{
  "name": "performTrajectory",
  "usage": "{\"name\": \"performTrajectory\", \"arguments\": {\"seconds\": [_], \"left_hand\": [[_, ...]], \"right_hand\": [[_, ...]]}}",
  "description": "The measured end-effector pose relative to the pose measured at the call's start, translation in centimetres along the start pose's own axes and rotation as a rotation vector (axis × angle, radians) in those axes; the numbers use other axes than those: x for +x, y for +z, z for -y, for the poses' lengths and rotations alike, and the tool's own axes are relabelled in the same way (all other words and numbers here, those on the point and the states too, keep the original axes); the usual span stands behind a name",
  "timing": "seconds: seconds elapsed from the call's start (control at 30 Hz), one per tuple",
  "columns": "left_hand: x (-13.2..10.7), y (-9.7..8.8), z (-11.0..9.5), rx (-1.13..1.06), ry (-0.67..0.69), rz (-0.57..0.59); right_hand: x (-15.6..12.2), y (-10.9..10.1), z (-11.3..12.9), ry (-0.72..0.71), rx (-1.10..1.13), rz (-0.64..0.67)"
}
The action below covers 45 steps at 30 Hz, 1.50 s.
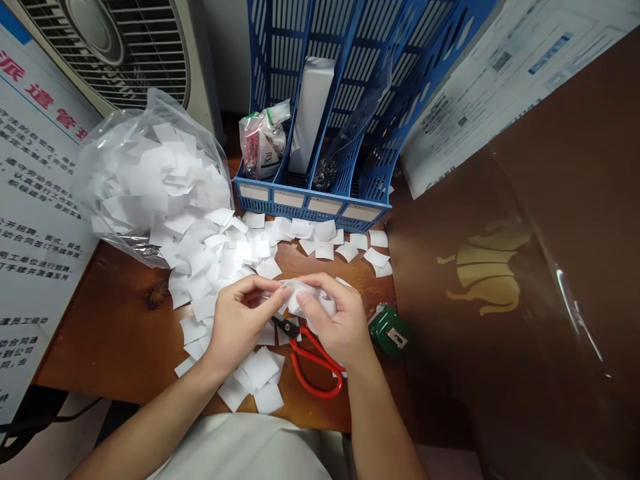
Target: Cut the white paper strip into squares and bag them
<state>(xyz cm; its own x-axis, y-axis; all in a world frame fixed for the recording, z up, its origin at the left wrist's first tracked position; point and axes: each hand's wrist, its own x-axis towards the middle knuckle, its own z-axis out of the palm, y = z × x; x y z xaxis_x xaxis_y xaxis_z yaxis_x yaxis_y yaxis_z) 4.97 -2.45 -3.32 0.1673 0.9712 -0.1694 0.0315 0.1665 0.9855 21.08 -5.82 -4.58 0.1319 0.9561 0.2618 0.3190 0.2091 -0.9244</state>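
Note:
Between both hands, above the table, is a crumpled piece of thin white material (295,300), perhaps paper or plastic film; its kind is unclear. My left hand (243,317) pinches its left edge between thumb and fingertips. My right hand (337,317) is curled around the right part, thumb on top. Directly below lie scissors (316,385) with red handles, their dark blades partly hidden under the hands. Small white paper squares (260,368) are scattered around and under the hands. A green tape measure (390,330) sits just right of my right hand.
A clear plastic bag (155,170) full of paper squares spills onto the wooden table (120,333) at left. Behind stands a blue file rack (313,203) holding a white box (313,110) and small bags. A fan (125,50) is back left; a brown panel (500,367) borders the right.

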Motion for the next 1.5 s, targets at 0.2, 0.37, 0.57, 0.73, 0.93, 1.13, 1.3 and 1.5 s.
{"name": "performTrajectory", "arguments": {"seconds": [0.2,0.37,0.57,0.73,0.93,1.13,1.3,1.5], "left_hand": [[0.3,-0.8,-0.7,-0.024,-0.104,0.135],[0.3,-1.7,-1.4,0.059,-0.143,0.176],[0.0,-1.8,-1.3,0.110,-0.100,0.172],[0.0,-2.0,-1.4,0.174,-0.098,0.213],[0.3,-2.7,-1.7,0.276,-0.095,0.325],[0.5,-3.2,-2.1,0.300,-0.122,0.376],[0.7,-3.6,-3.2,0.423,-0.060,0.561],[0.0,-4.4,-4.9,0.382,0.092,0.479]], "right_hand": [[-0.1,0.0,0.1,0.028,-0.042,0.007],[-0.1,-0.4,0.0,0.096,-0.020,0.093],[0.0,-0.7,0.0,0.040,-0.061,0.150],[-0.1,-1.1,0.0,-0.040,-0.066,0.208],[-0.1,-1.2,0.0,-0.067,-0.096,0.234],[0.0,-1.1,0.0,-0.082,-0.084,0.269],[0.1,-1.0,0.2,-0.047,-0.078,0.360],[0.7,-1.9,2.8,-0.035,-0.169,0.394]]}}
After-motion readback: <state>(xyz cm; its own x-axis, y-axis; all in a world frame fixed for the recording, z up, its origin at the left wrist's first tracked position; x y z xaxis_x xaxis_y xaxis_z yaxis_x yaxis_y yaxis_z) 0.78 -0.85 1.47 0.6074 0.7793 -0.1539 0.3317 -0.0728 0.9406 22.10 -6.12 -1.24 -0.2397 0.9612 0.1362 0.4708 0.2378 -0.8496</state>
